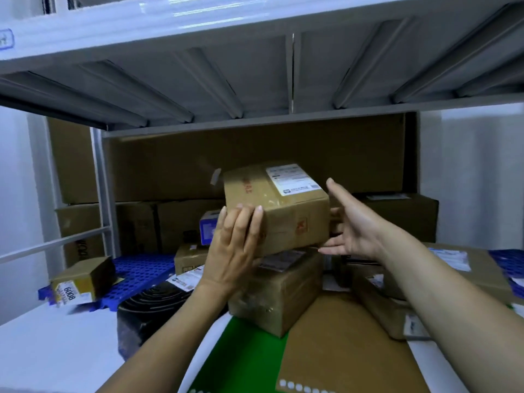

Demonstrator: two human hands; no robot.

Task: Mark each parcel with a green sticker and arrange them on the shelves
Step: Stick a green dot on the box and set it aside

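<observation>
A brown cardboard parcel (280, 202) with a white shipping label on top is held up in the middle of the view. My left hand (235, 245) grips its near left corner, fingers curled over the top edge. My right hand (351, 222) is spread with fingers apart just off its right side, perhaps touching it. Under the parcel lies another brown box (278, 290). A green sticker sheet (246, 355) lies flat at the bottom, partly covered by a brown cardboard sheet (348, 350). I see no green sticker on the held parcel.
A grey metal shelf (255, 80) spans overhead. Large cartons (255, 154) fill the back. A small box (85, 279) sits on a blue perforated pallet (141, 268) at left, beside a black wrapped parcel (147, 310). More flat parcels (453, 268) lie at right.
</observation>
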